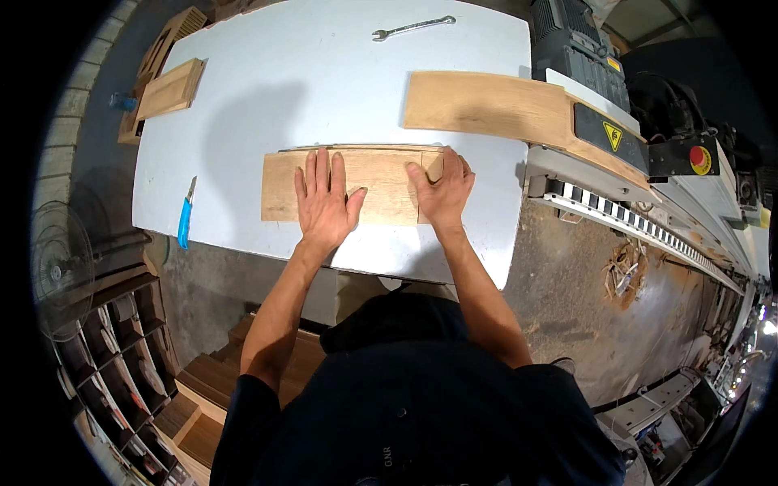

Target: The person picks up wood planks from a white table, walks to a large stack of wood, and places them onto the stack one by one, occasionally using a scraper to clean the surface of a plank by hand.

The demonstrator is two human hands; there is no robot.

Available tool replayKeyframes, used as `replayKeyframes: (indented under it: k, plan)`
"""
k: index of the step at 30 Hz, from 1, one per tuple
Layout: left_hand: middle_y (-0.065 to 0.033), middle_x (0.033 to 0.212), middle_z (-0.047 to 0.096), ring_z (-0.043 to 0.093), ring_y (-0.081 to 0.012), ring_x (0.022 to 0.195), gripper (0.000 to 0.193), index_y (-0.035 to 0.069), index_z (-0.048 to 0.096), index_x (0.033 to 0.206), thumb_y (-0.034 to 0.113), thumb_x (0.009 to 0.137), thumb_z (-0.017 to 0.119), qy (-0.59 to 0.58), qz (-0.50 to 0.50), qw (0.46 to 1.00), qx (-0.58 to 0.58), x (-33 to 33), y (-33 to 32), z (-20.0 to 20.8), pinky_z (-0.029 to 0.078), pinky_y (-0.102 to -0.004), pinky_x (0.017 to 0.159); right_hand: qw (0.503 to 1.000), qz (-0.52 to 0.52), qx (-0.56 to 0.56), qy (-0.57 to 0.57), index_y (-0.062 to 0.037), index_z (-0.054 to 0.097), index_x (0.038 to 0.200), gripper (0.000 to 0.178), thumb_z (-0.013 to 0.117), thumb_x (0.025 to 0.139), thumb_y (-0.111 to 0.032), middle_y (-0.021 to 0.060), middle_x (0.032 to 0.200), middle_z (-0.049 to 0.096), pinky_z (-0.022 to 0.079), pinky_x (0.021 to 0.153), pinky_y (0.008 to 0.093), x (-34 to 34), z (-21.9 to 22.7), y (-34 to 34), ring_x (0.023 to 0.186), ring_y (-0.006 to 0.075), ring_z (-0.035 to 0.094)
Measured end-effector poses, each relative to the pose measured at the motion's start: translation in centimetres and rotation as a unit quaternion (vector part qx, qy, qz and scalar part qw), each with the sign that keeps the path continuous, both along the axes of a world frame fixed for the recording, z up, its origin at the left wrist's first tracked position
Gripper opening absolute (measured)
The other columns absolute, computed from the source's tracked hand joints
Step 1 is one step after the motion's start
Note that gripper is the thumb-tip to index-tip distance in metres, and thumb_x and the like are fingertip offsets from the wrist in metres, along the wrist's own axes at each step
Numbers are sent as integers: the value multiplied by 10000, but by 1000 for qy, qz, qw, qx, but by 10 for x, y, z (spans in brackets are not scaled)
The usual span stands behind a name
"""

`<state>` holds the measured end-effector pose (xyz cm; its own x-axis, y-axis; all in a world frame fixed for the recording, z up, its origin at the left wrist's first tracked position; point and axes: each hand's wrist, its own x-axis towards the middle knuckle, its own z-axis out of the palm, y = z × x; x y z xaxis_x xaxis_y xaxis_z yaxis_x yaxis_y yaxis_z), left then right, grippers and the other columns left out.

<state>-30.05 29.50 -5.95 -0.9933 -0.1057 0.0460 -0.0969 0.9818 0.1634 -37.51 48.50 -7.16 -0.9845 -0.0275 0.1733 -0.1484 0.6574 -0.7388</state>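
Note:
A light wooden plank (381,188) lies crosswise on the white table, near its front edge. My left hand (324,202) rests palm down on it, fingers stretched toward the far edge and thumb spread. At the plank's right end a seam sets off a short wooden piece (431,166). My right hand (444,193) grips this end piece, with the thumb by the seam and the fingers bent over its far right corner. A thin darker edge shows along the plank's far side; whether another board lies beneath, I cannot tell.
Another plank (478,101) reaches from the table toward the machine (579,49) on the right. A wrench (413,29) lies at the back, a blue utility knife (185,217) on the left. Stacked boards (168,89) sit at the left edge. A fan (57,271) stands lower left.

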Motion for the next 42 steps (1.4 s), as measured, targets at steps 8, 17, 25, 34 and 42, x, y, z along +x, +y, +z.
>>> replayKeyframes:
  k: [8, 17, 25, 34, 42]
  plan:
    - [-244, 1496, 189, 98, -381, 1407, 695, -27, 291, 1415, 437, 918, 435, 2, -3, 1000, -2, -1, 1, -2, 43, -536, 1128, 994, -82, -77, -7, 27, 601, 1071, 436, 678, 812, -315, 176, 932, 611, 340, 915, 430, -10, -31, 1, 913, 303, 516]
    - [-277, 1493, 154, 73, -407, 1405, 692, -34, 275, 1420, 429, 929, 426, 0, -7, 1000, 11, -1, 5, -2, 26, -556, 1120, 973, -109, -192, -70, 53, 567, 1127, 450, 704, 784, -205, 192, 1023, 585, 463, 827, 379, -26, -38, 67, 934, 332, 546]
    - [-346, 1445, 196, 68, -482, 1377, 754, -86, 268, 1399, 462, 912, 446, 0, 64, 993, 99, -73, 21, 3, 4, -565, 1114, 985, -133, 104, -25, 73, 557, 1116, 569, 743, 718, -289, 219, 993, 567, 475, 808, 437, -77, -25, 85, 890, 386, 572]
    - [-313, 1251, 424, 414, -434, 1168, 626, -69, 468, 1226, 329, 777, 647, -23, 186, 948, 258, -167, -13, 0, 379, -446, 991, 926, -169, -318, -113, 70, 641, 1060, 344, 702, 816, -164, 96, 973, 665, 471, 756, 252, -85, -10, 64, 835, 122, 590]
    - [-268, 1209, 379, 388, -394, 1133, 819, -114, 277, 1364, 285, 782, 694, 141, 209, 905, 343, -17, -34, 30, 350, -450, 978, 956, -57, -262, -117, 66, 630, 1022, 260, 676, 849, -123, 55, 845, 636, 463, 700, 233, 7, 39, 55, 752, 92, 552]
